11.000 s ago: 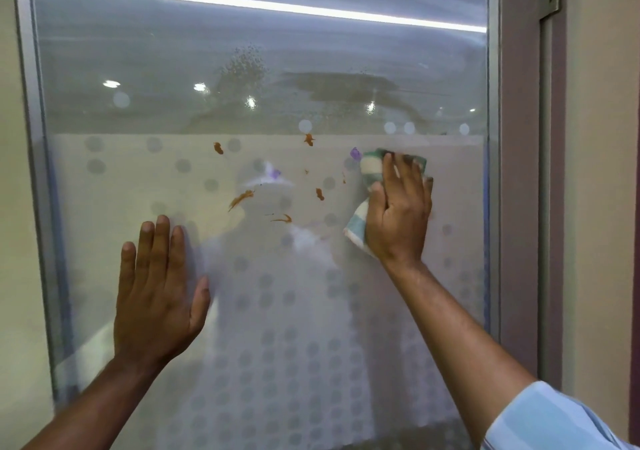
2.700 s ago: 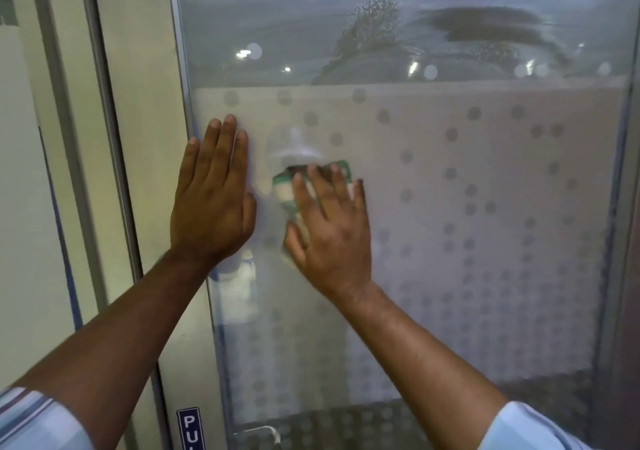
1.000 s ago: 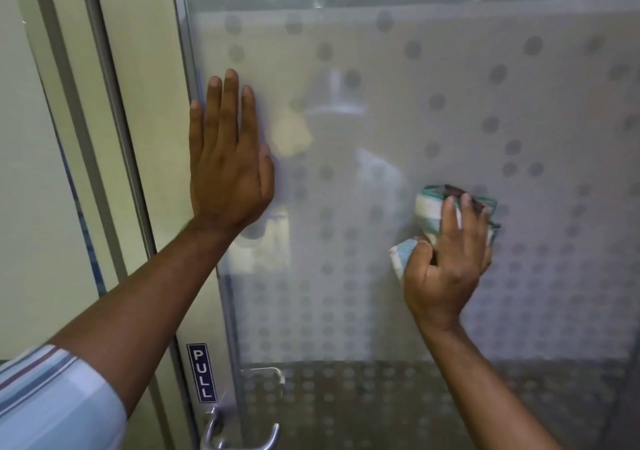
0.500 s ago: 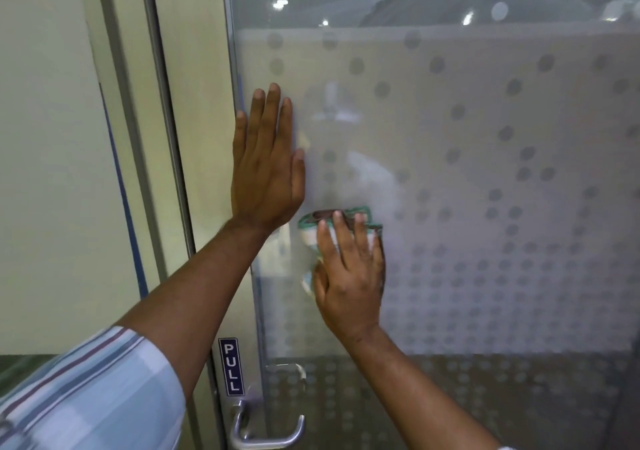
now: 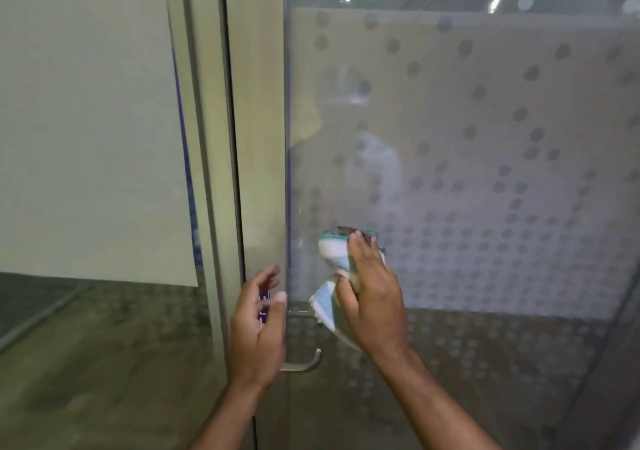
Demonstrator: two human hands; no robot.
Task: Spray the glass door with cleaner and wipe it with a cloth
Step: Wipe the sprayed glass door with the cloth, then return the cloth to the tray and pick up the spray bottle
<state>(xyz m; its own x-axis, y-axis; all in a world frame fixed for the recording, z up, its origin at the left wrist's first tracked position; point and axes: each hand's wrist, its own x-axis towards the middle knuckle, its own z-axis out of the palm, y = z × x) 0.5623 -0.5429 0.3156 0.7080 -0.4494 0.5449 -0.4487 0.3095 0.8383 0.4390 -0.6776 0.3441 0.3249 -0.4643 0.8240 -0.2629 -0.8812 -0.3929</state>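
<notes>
The glass door (image 5: 485, 145) fills the right of the head view, with a frosted band of grey dots. My right hand (image 5: 374, 297) presses a bunched white and teal striped cloth (image 5: 334, 254) against the glass near the door's left edge, low on the frosted band. My left hand (image 5: 258, 328) hovers off the glass in front of the door's left frame, fingers apart and empty, partly covering the blue PULL sticker (image 5: 264, 306). No spray bottle is in view.
A metal lever handle (image 5: 304, 363) sticks out just below and between my hands. The pale door frame (image 5: 256, 120) runs vertically to the left, with a fixed glass panel (image 5: 86, 120) beyond it. A dark frame edge borders the right.
My left hand has come off the glass and dropped down to the frame by the handle. My right hand with the cloth has slid lower. The view has shifted left and down.
</notes>
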